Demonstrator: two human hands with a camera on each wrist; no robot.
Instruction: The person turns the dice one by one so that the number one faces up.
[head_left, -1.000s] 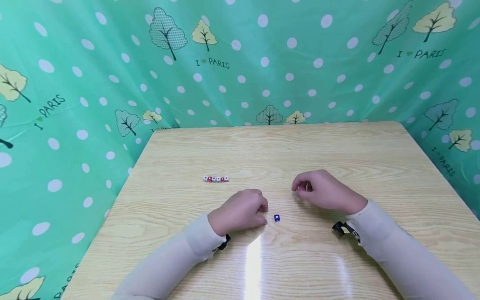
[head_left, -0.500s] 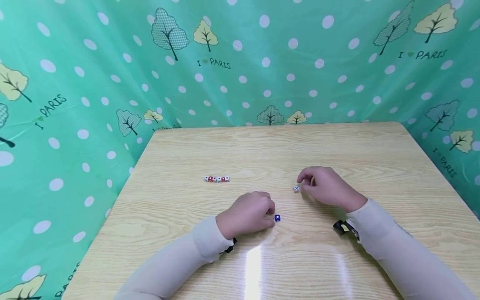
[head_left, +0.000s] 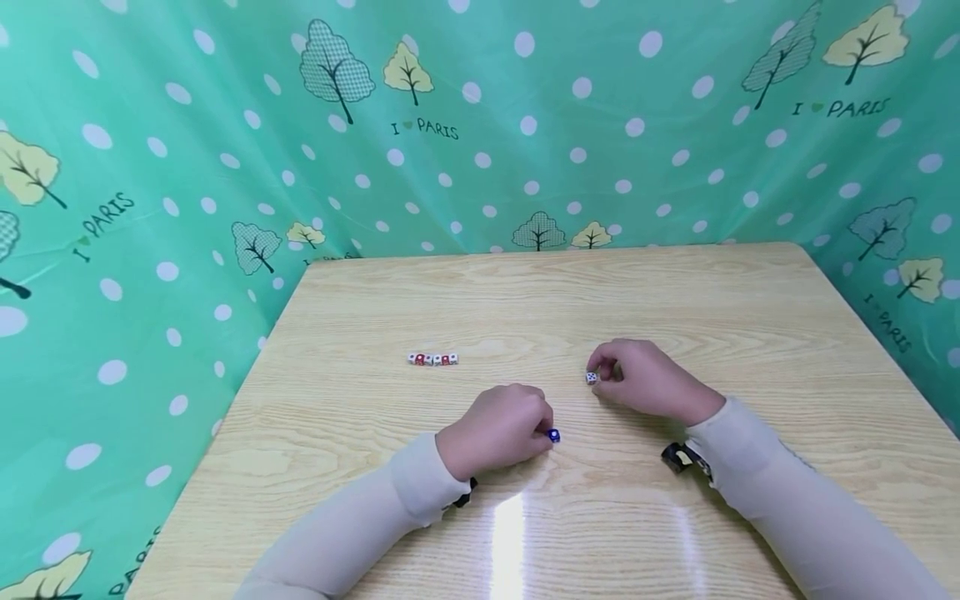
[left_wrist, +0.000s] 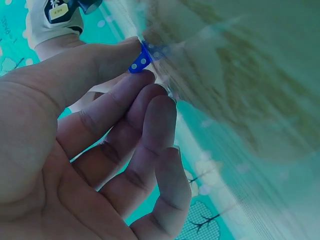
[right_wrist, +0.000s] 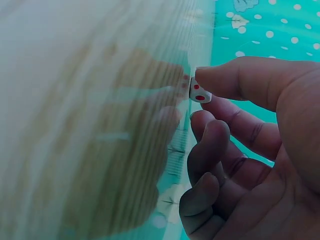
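A blue die [head_left: 554, 435] with white pips lies on the wooden table, pinched between the thumb and index finger of my left hand [head_left: 497, 427]. In the left wrist view the blue die [left_wrist: 140, 61] shows between those fingertips, against the tabletop. Farther back and to the right, my right hand [head_left: 647, 379] holds a white die [head_left: 592, 378] by its sides with thumb and index finger. Red pips on this white die [right_wrist: 200, 92] face the right wrist camera. The other fingers of both hands are curled loosely.
A short row of white and red dice [head_left: 432, 359] sits left of centre, farther back on the table [head_left: 360, 308]. Green patterned cloth [head_left: 480, 125] hangs behind the table and along both sides. A wrist camera [head_left: 677, 457] hangs below the right cuff.
My left hand has moved right and closed its fingertips on the blue die. My right hand drew back from the white die, uncovering it, then came back and took hold of it.
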